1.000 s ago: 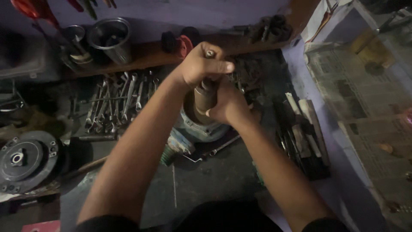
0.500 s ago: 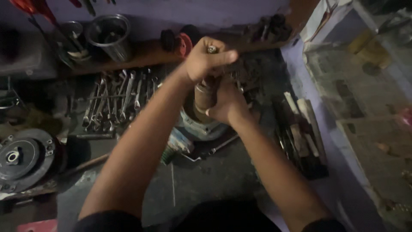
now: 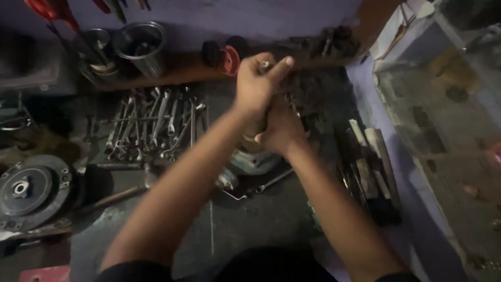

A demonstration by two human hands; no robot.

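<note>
A view from above of a dim, cluttered workshop bench [image 3: 250, 230] with a dark, greasy top, and two bare forearms reaching in from the bottom edge to meet at the centre. The left hand [image 3: 258, 86] is closed in a fist around the top of a small metal tool [image 3: 264, 66], whose shiny end pokes out between the thumb and the extended forefinger. The right hand [image 3: 279, 130] sits directly under the left, touching it, with its fingers wrapped around something upright that the hands hide; what it grips cannot be told. Just below both hands, partly covered by them, a rounded grey metal housing [image 3: 250, 162] rests on the bench, and the hands work right above it. A thin metal rod [image 3: 274, 180] lies on the bench beside the housing, toward the right. To the left of the hands, a row of wrenches [image 3: 151, 125] is spread out side by side. Farther left, near the edge of the view, lies a round black pulley disc [image 3: 28, 190] with a pale hub. Along the back, on a brown wooden ledge [image 3: 172, 73], stand a steel cup [image 3: 141, 47] and a smaller tin [image 3: 96, 47], with a red and black wheel-shaped part [image 3: 227, 57] near them. To the right of the arms, a cluster of long flat tools [image 3: 368, 167] lies in parallel, well apart from the hands.
</note>
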